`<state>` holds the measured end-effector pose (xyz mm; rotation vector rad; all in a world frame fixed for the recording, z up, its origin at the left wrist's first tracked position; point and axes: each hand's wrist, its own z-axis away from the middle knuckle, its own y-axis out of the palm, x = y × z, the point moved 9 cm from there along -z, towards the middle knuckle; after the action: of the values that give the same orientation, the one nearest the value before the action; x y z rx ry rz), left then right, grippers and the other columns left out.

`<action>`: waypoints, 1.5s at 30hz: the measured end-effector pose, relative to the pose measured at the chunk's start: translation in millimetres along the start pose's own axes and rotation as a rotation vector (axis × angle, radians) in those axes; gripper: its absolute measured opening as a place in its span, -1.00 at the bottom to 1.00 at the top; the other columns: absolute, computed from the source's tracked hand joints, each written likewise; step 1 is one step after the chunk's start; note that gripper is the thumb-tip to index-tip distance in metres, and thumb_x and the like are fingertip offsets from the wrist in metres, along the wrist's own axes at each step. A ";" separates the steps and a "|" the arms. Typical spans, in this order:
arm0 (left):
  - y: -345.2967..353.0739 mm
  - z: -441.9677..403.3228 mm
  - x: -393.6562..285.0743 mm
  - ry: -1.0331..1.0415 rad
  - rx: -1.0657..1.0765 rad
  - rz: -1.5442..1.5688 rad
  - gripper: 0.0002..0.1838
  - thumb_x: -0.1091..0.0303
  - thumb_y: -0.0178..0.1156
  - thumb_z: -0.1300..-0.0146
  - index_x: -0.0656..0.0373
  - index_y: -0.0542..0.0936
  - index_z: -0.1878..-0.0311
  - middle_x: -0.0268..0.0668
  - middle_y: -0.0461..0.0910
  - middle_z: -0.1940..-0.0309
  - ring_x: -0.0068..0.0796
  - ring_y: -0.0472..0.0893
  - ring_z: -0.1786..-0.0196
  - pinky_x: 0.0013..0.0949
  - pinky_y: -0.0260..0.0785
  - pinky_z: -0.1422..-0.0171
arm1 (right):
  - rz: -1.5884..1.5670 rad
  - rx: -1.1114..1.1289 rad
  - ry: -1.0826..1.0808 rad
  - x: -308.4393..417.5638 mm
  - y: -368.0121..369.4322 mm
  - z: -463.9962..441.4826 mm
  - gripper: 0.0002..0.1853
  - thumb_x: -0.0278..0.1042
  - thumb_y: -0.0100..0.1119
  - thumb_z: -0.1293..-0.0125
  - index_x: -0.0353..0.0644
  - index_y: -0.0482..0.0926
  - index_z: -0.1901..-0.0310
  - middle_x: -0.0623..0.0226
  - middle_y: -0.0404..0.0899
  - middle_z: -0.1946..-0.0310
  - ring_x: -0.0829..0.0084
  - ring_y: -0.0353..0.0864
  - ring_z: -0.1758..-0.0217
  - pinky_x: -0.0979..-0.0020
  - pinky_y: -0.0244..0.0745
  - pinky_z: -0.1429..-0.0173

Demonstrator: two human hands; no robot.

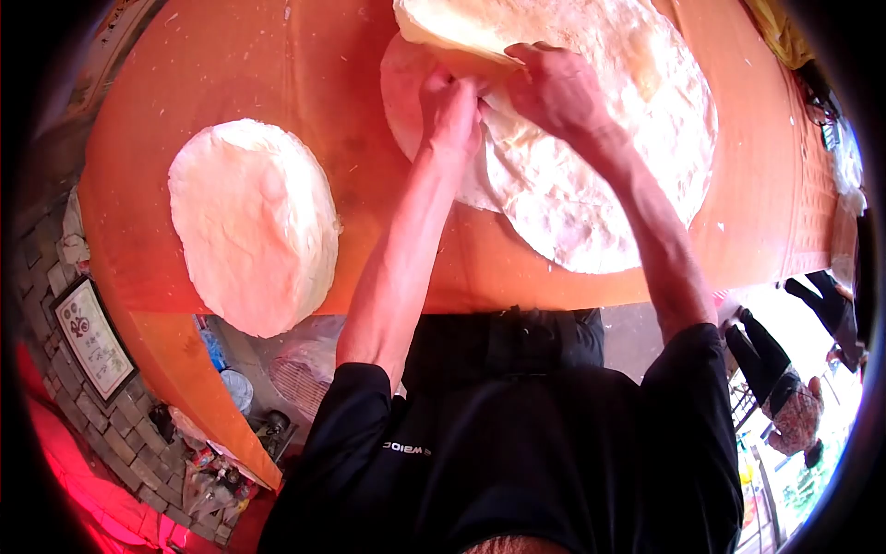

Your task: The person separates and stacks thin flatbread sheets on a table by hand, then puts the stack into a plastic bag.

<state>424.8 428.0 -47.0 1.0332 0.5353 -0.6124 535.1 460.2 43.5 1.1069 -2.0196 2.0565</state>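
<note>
Large pale round flatbreads (600, 185) lie in an overlapping pile on the orange tabletop, toward the upper right. Near the left side of the pile, my left hand (452, 106) has its fingers closed, gripping the edge of a flatbread. Close beside it, my right hand (558, 92) is closed on the same top flatbread (461, 28), whose near edge is lifted and folded. My fingertips are partly hidden by the bread and by the bend of my hands. A thick round stack of flatbread (254, 222) sits apart on the left.
The orange table covering (277, 55) carries scattered crumbs. Below its near edge are a plastic-wrapped bundle (305, 369) and a light blue tub (237, 391). A framed sign (92, 337) stands on brick paving at the left. Another person (784, 397) is at the far right.
</note>
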 end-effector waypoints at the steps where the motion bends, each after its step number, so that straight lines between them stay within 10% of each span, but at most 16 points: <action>1: -11.0 -3.4 3.8 -0.051 -0.111 -0.071 -0.73 0.55 0.15 -0.12 0.25 0.49 0.07 -0.28 0.57 0.30 -0.44 0.58 0.26 -0.41 0.48 0.25 | 0.145 0.006 0.057 7.3 6.0 -1.5 -0.70 -0.19 0.12 -0.15 -0.24 0.62 0.22 0.06 0.63 0.37 0.11 0.66 0.32 0.18 0.54 0.28; 5: -18.5 -2.4 7.0 -0.086 -0.226 -0.050 -0.88 0.56 0.09 -0.13 0.23 0.53 0.24 -0.30 0.53 0.39 -0.51 0.48 0.44 -0.49 0.28 0.52 | 0.324 0.031 0.064 12.4 26.2 -11.4 -0.76 -0.11 0.17 -0.11 -0.11 0.60 0.40 0.22 0.61 0.46 0.20 0.64 0.37 0.22 0.51 0.32; 11: 70.4 63.6 -31.1 0.047 0.339 0.260 -0.79 0.35 0.10 -0.34 0.30 0.54 0.10 -0.20 0.63 0.23 -0.33 0.64 0.22 -0.24 0.55 0.05 | 0.105 -0.043 0.035 61.4 -107.2 6.2 -0.88 -0.31 0.15 -0.23 -0.11 0.63 0.34 0.15 0.51 0.61 0.17 0.54 0.54 0.27 0.40 0.45; 15: 50.0 112.3 -16.7 -0.045 0.253 0.197 -0.76 0.29 0.13 -0.34 0.28 0.54 0.09 -0.20 0.63 0.17 -0.33 0.65 0.14 -0.24 0.55 0.02 | 0.207 -0.020 0.222 23.1 -126.5 33.2 -0.87 -0.36 0.16 -0.26 -0.17 0.67 0.26 0.17 0.58 0.56 0.33 0.61 0.51 0.36 0.45 0.40; 20: -46.7 145.0 44.3 -0.260 -0.060 0.020 -0.78 0.29 0.14 -0.32 0.23 0.55 0.08 -0.22 0.63 0.14 -0.34 0.65 0.11 -0.24 0.56 0.02 | 0.161 -0.420 0.082 -2.8 -224.9 19.5 -0.83 -0.39 0.20 -0.18 -0.28 0.64 0.50 0.23 0.57 0.67 0.45 0.54 0.60 0.37 0.41 0.48; 22: -50.0 146.6 39.6 -0.228 -0.072 0.006 -0.77 0.32 0.10 -0.34 0.22 0.52 0.02 -0.20 0.61 0.11 -0.32 0.64 0.08 -0.22 0.55 0.00 | 0.695 -0.674 -0.393 -5.8 -266.8 1.9 -0.71 -0.52 0.15 -0.06 -0.16 0.40 0.77 0.45 0.30 0.91 0.70 0.17 0.92 0.57 0.02 0.88; 23: -54.2 147.4 35.6 -0.197 -0.093 -0.011 -0.75 0.34 0.06 -0.36 0.22 0.49 -0.04 -0.18 0.60 0.07 -0.29 0.63 0.04 -0.20 0.54 -0.03 | 0.774 -0.726 -0.097 11.1 -288.2 12.1 -0.76 -0.26 0.15 -0.24 -0.26 0.65 0.43 0.16 0.57 0.64 0.38 0.57 0.55 0.33 0.45 0.37; 26: -66.6 143.8 33.5 -0.202 -0.098 -0.076 -0.71 0.35 0.04 -0.35 0.24 0.46 -0.08 -0.15 0.57 0.02 -0.29 0.62 0.02 -0.19 0.55 -0.03 | 0.670 -0.630 0.077 20.8 -324.8 7.4 -0.77 -0.23 0.16 -0.24 -0.25 0.64 0.33 0.12 0.60 0.53 0.25 0.60 0.48 0.27 0.47 0.31; 29: -77.0 145.2 38.0 -0.216 -0.156 -0.098 -0.70 0.35 0.04 -0.34 0.25 0.45 -0.09 -0.16 0.57 0.02 -0.30 0.62 0.02 -0.18 0.55 -0.03 | 0.466 -0.304 -0.207 54.2 -307.3 13.6 -0.74 -0.21 0.16 -0.25 -0.26 0.63 0.25 0.09 0.62 0.36 0.16 0.61 0.30 0.23 0.48 0.16; 32: -93.9 147.3 39.3 -0.216 -0.196 -0.145 -0.69 0.35 0.05 -0.33 0.25 0.45 -0.09 -0.17 0.57 0.03 -0.31 0.62 0.03 -0.20 0.55 -0.02 | 0.793 -0.673 -0.229 -39.3 -350.9 -17.7 -0.76 -0.25 0.13 -0.26 -0.22 0.63 0.17 0.07 0.58 0.16 0.10 0.50 0.03 0.19 0.39 -0.10; 36: -103.5 147.2 39.9 -0.218 -0.201 -0.185 -0.68 0.33 0.09 -0.32 0.25 0.45 -0.09 -0.20 0.58 0.05 -0.35 0.63 0.06 -0.23 0.55 0.01 | 1.112 -0.520 -0.560 -95.6 -402.3 -44.4 -0.79 -0.26 0.14 -0.24 -0.19 0.64 0.20 0.08 0.58 0.17 0.06 0.47 -0.02 0.19 0.36 -0.12; 45: -113.3 152.1 34.5 -0.204 -0.225 -0.228 -0.70 0.33 0.08 -0.33 0.26 0.46 -0.06 -0.23 0.58 0.09 -0.36 0.62 0.08 -0.22 0.56 0.04 | 0.985 -0.792 -0.211 -78.6 -451.0 -26.5 -0.82 -0.30 0.17 -0.15 -0.20 0.62 0.29 0.07 0.56 0.27 0.06 0.48 0.10 0.18 0.38 -0.05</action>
<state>389.7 240.8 -77.0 0.6929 0.5319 -0.8296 809.3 582.5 390.1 0.1552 -3.4349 0.9872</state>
